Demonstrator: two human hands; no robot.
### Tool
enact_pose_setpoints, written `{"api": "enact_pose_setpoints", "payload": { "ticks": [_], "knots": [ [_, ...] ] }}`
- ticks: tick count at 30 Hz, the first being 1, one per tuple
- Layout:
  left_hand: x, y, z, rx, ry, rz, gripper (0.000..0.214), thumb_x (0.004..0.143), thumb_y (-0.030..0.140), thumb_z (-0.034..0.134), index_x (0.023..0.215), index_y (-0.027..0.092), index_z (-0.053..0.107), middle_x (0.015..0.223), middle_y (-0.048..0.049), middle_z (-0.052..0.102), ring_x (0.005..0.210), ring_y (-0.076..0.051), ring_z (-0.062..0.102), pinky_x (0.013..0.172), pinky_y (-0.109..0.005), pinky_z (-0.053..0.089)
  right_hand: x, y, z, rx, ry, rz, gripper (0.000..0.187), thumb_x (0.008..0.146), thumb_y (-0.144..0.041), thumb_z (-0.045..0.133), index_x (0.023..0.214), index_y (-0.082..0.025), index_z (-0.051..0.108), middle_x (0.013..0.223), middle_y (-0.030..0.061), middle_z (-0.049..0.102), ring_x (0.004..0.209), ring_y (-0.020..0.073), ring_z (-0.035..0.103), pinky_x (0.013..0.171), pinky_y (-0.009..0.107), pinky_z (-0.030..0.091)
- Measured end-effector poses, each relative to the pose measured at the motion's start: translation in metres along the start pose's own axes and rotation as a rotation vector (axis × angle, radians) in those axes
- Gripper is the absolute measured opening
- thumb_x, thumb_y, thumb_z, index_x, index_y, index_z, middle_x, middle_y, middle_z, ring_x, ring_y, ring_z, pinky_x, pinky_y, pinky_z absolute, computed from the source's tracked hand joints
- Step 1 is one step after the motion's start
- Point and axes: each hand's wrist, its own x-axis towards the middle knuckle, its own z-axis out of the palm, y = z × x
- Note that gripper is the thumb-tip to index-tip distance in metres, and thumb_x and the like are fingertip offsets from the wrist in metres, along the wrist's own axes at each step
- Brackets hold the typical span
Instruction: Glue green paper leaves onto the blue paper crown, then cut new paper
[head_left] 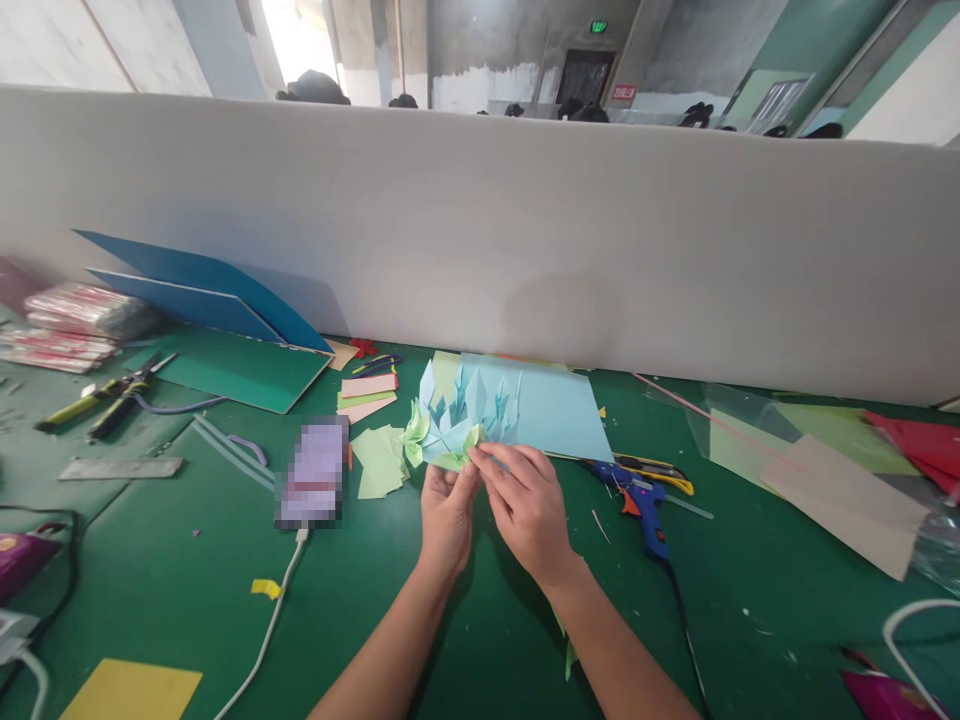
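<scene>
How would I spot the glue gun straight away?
On the green tabletop, look to the right of the person's right hand. The glue gun lies there beside a yellow-and-black cutter; unlike it, the gun is blue with an orange trigger.

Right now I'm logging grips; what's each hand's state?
Left hand: closed, holding the folded paper decoration.
Right hand: closed, pinching its green paper fold.

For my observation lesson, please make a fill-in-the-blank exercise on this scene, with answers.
The folded model held by the left hand and right hand is made of ____.
The glue gun has a ____ body.
The cable plugged into the phone is ____.
The sheet near the picture's bottom-left corner is ____.
Missing words: paper; blue; white; yellow.
</scene>
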Motion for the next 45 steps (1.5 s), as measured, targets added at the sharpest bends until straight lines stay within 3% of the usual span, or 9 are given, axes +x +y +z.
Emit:
{"api": "enact_pose_setpoints", "payload": {
  "ticks": [5,15,30,35,45],
  "knots": [
    [0.0,-0.001,-0.002,-0.018,0.027,-0.013,0.045,0.051,0.028,0.085,0.057,0.017,0.042,0.051,0.0092,0.051,0.049,-0.004,0.052,0.054,-0.016,0.046,0.0,0.002,0.0,-0.006,-0.035,-0.026,0.035,0.087,-0.005,0.047,0.115,-0.021,0.063,0.104,0.0066,0.068,0.09,0.0202,0.057,0.079,0.036,0.05],
    [0.0,-0.002,0.0,-0.025,0.043,-0.093,0.034,0.042,0.03,0.087,0.059,0.014,0.062,0.061,0.0014,0.068,0.064,-0.01,0.063,0.072,-0.022,0.051,0.008,0.002,-0.003,-0.008,-0.032,-0.047,0.028,0.089,-0.006,0.045,0.104,-0.014,0.067,0.095,0.0086,0.07,0.089,0.0197,0.058,0.08,0.034,0.052],
    [0.0,0.002,0.0,0.012,0.021,-0.076,0.032,0.046,0.031,0.086,0.06,0.014,0.064,0.065,0.0003,0.069,0.066,-0.01,0.063,0.074,-0.025,0.049,0.015,0.001,-0.01,0.067,-0.14,-0.002,0.033,0.089,-0.006,0.04,0.107,-0.018,0.065,0.098,0.008,0.069,0.093,0.0201,0.059,0.083,0.037,0.052],
    [0.001,-0.003,-0.004,0.042,-0.001,-0.059,0.03,0.05,0.03,0.085,0.064,0.015,0.064,0.066,0.0011,0.068,0.064,-0.011,0.061,0.072,-0.026,0.049,0.025,0.01,-0.013,0.09,-0.153,-0.005,0.029,0.088,-0.005,0.041,0.092,-0.019,0.066,0.086,0.0064,0.068,0.084,0.0196,0.057,0.075,0.035,0.051],
    [0.001,-0.002,-0.003,0.094,-0.002,-0.002,0.038,0.053,0.029,0.083,0.085,0.019,0.065,0.079,0.0005,0.069,0.072,-0.012,0.062,0.071,-0.025,0.049,0.048,0.021,-0.02,-0.046,-0.355,-0.157,0.029,0.087,-0.005,0.04,0.08,-0.018,0.064,0.074,0.0049,0.059,0.073,0.0178,0.048,0.069,0.03,0.041]
  ]
}}
